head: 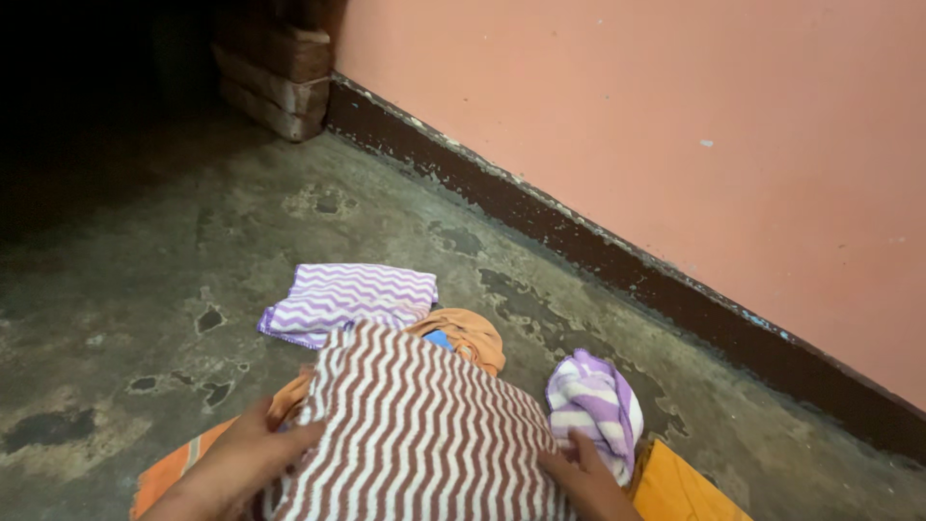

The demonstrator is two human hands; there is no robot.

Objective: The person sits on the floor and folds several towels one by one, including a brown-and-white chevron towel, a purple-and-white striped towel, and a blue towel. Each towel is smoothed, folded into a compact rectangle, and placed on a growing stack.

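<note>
A brown-and-white zigzag towel (pixel 415 425) lies spread over an orange cloth (pixel 473 333) on the floor. My left hand (pixel 246 463) grips its left edge, fingers curled onto the fabric. My right hand (pixel 584 473) presses on its right edge, beside a crumpled purple-and-white striped towel (pixel 593 405). A folded purple-and-white zigzag towel (pixel 347 299) lies flat just beyond the brown one.
The worn concrete floor (pixel 145 289) has dark patches. A pink wall (pixel 675 125) with a dark baseboard (pixel 579 241) runs diagonally on the right. Stacked bricks (pixel 275 77) stand in the far dark corner. A yellow-orange cloth (pixel 680 487) lies at the lower right.
</note>
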